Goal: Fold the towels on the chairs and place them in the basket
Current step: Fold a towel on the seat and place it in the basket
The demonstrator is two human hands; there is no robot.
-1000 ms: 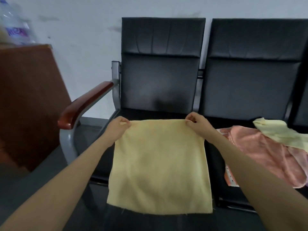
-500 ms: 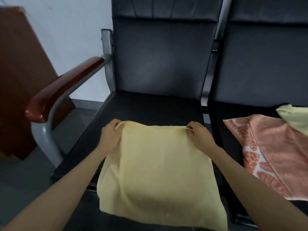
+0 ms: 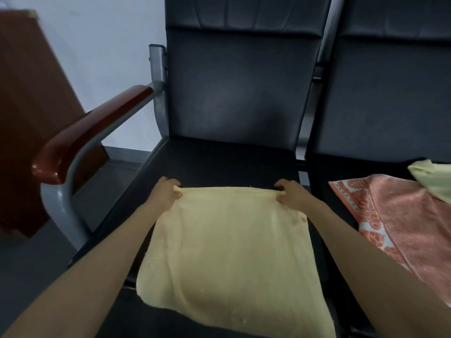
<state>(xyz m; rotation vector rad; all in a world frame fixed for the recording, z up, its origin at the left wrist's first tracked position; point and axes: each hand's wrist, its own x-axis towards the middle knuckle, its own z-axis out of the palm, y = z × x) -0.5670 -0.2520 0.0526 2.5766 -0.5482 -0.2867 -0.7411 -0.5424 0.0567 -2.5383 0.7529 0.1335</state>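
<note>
Pale wall and a brown cabinet (image 3: 29, 106) are standing at the left, beside the wooden armrest (image 3: 92, 132) of the left chair (image 3: 231, 106). The left hand (image 3: 166, 193) is pinching the far left corner of the yellow towel (image 3: 231, 252) with curled fingers (image 3: 174, 191). One second ago this towel was hanging in the air; now it is lying spread over the seat, near edge overhanging. The right hand (image 3: 290, 193) is gripping the far right corner likewise. Judgement: the towel is now laid flat, ready for folding. On the right chair (image 3: 390, 106), an orange towel (image 3: 402, 228) and a pale towel (image 3: 432, 176) are waiting unfolded. No basket is showing.
</note>
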